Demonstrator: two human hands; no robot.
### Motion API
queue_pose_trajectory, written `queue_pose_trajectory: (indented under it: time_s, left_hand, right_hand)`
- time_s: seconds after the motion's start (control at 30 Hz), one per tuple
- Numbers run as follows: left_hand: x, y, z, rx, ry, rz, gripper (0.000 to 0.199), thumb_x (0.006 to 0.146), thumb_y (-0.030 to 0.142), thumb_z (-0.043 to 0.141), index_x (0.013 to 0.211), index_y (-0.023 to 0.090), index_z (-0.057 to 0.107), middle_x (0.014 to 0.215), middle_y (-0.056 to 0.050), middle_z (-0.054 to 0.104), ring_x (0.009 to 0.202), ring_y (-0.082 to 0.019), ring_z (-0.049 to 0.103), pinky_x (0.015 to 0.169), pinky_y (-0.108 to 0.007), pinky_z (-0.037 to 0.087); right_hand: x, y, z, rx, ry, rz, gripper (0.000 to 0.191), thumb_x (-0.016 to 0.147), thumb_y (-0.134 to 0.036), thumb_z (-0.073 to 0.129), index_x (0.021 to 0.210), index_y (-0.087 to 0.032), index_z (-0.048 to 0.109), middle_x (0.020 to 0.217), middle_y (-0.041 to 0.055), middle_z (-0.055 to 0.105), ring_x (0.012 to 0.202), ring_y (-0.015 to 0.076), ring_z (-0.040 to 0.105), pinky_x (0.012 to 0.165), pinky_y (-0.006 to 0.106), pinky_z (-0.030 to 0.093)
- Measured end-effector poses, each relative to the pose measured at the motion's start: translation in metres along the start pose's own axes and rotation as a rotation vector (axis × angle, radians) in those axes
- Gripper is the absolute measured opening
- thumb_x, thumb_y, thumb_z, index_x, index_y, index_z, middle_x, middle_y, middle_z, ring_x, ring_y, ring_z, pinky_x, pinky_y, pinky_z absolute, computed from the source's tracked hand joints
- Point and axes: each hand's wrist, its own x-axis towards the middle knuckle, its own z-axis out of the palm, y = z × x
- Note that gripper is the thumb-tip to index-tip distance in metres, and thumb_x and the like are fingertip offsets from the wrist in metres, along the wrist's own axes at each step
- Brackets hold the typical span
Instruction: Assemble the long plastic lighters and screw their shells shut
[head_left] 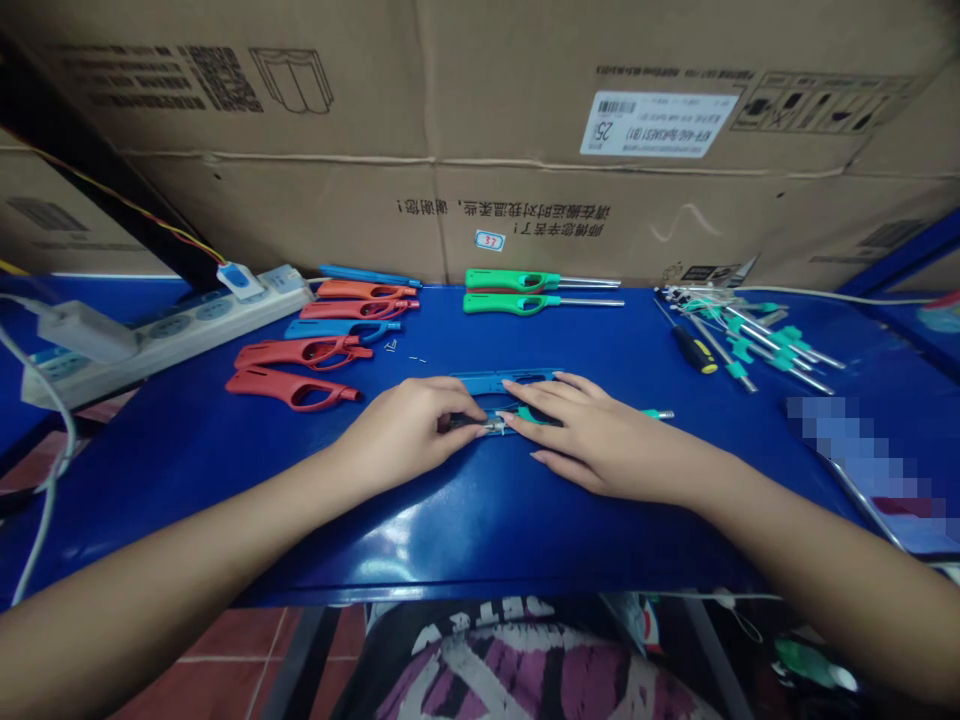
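Note:
My left hand (424,425) pinches a small lighter part with a metal tip (493,426) between thumb and forefinger, over a blue lighter shell half that lies mostly under my hands. My right hand (574,425) lies palm down with fingers spread over the same half, its fingertips touching it. A second blue shell half (480,382) rests just behind, under the right fingertips. From beneath the right hand a metal nozzle tube with a teal piece (660,414) sticks out to the right. The inside of the shell is largely hidden by my fingers.
Red, orange and blue lighter shells (292,387) lie at left, near tiny pale parts (391,346). Two green lighters (514,303) lie at the back. At right are a screwdriver (694,350) and piled metal tubes (780,340). A power strip (180,320) and cardboard box (510,100) border the table.

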Motion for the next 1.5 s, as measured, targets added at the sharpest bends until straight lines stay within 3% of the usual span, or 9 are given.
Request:
queue_pose_trajectory:
  time_s: [0.27, 0.4, 0.47, 0.6, 0.7, 0.87, 1.07, 1.2, 1.5]
  left_hand:
    - [0.000, -0.001, -0.004, -0.078, 0.013, -0.056, 0.019, 0.083, 0.032, 0.077, 0.097, 0.020, 0.079, 0.086, -0.003, 0.073, 0.063, -0.013, 0.064, 0.060, -0.024, 0.049]
    - [-0.002, 0.001, -0.007, -0.022, -0.019, -0.050, 0.017, 0.086, 0.028, 0.073, 0.100, 0.021, 0.078, 0.089, -0.003, 0.073, 0.065, -0.013, 0.064, 0.062, -0.025, 0.050]
    - [-0.003, 0.002, -0.007, 0.048, 0.002, -0.020, 0.017, 0.087, 0.028, 0.072, 0.102, 0.021, 0.077, 0.092, -0.003, 0.073, 0.071, -0.015, 0.064, 0.064, -0.027, 0.050]
    - [-0.003, 0.007, -0.003, 0.184, 0.051, 0.157, 0.022, 0.093, 0.031, 0.066, 0.111, 0.020, 0.073, 0.108, -0.006, 0.073, 0.098, -0.023, 0.064, 0.088, -0.037, 0.051]
    - [-0.004, 0.010, 0.002, 0.225, -0.005, 0.256, 0.030, 0.098, 0.031, 0.059, 0.125, 0.021, 0.065, 0.125, -0.007, 0.069, 0.112, -0.024, 0.061, 0.099, -0.041, 0.047]
    - [-0.007, 0.008, 0.014, 0.243, -0.082, 0.294, 0.035, 0.102, 0.028, 0.051, 0.136, 0.025, 0.057, 0.141, -0.006, 0.061, 0.128, -0.023, 0.055, 0.108, -0.042, 0.042]
    - [-0.008, 0.007, 0.020, 0.296, -0.073, 0.312, 0.036, 0.103, 0.027, 0.047, 0.138, 0.025, 0.057, 0.144, -0.006, 0.059, 0.129, -0.025, 0.055, 0.106, -0.045, 0.045]
    - [-0.008, 0.008, 0.021, 0.320, -0.077, 0.309, 0.037, 0.103, 0.027, 0.046, 0.138, 0.026, 0.058, 0.145, -0.006, 0.058, 0.129, -0.026, 0.054, 0.105, -0.046, 0.046]
    - [-0.008, 0.005, 0.021, 0.309, -0.069, 0.323, 0.039, 0.102, 0.022, 0.045, 0.138, 0.025, 0.058, 0.145, -0.007, 0.058, 0.129, -0.028, 0.055, 0.104, -0.048, 0.049]
  right_hand:
    - [-0.001, 0.004, -0.002, 0.022, 0.035, -0.017, 0.046, 0.099, -0.027, 0.052, 0.144, -0.018, 0.053, 0.156, 0.0167, 0.043, 0.138, 0.0304, 0.047, 0.115, 0.057, 0.034]
    - [-0.004, 0.014, -0.007, 0.064, 0.110, 0.041, 0.035, 0.100, -0.029, 0.052, 0.132, -0.020, 0.063, 0.138, 0.0129, 0.061, 0.123, 0.0268, 0.056, 0.106, 0.048, 0.042]
    - [-0.005, 0.019, -0.010, 0.084, 0.127, 0.089, 0.028, 0.099, -0.031, 0.055, 0.121, -0.020, 0.068, 0.124, 0.0113, 0.066, 0.111, 0.0254, 0.060, 0.095, 0.043, 0.045]
    - [-0.006, 0.024, -0.013, 0.116, 0.105, 0.107, 0.017, 0.098, -0.029, 0.055, 0.101, -0.019, 0.069, 0.107, 0.0095, 0.068, 0.099, 0.0230, 0.061, 0.086, 0.038, 0.042]
    - [-0.006, 0.025, -0.011, 0.126, 0.079, 0.095, 0.015, 0.099, -0.025, 0.054, 0.092, -0.018, 0.066, 0.099, 0.0079, 0.068, 0.094, 0.0211, 0.061, 0.083, 0.035, 0.040]
    - [-0.005, 0.023, -0.008, 0.169, 0.082, 0.129, 0.014, 0.099, -0.024, 0.055, 0.092, -0.018, 0.065, 0.096, 0.0063, 0.067, 0.092, 0.0205, 0.060, 0.083, 0.034, 0.040]
    - [-0.002, 0.025, -0.005, 0.488, 0.109, 0.406, 0.009, 0.087, -0.025, 0.069, 0.082, -0.019, 0.066, 0.083, 0.0016, 0.064, 0.069, 0.0134, 0.054, 0.065, 0.026, 0.039]
    - [-0.003, 0.027, -0.003, 0.629, 0.086, 0.421, 0.007, 0.087, -0.022, 0.066, 0.082, -0.018, 0.069, 0.081, 0.0013, 0.064, 0.064, 0.0115, 0.050, 0.062, 0.025, 0.040]
    - [-0.012, 0.042, -0.013, 0.572, 0.075, 0.426, 0.014, 0.087, -0.031, 0.066, 0.088, -0.018, 0.070, 0.083, 0.0029, 0.066, 0.068, 0.0135, 0.053, 0.065, 0.027, 0.042]
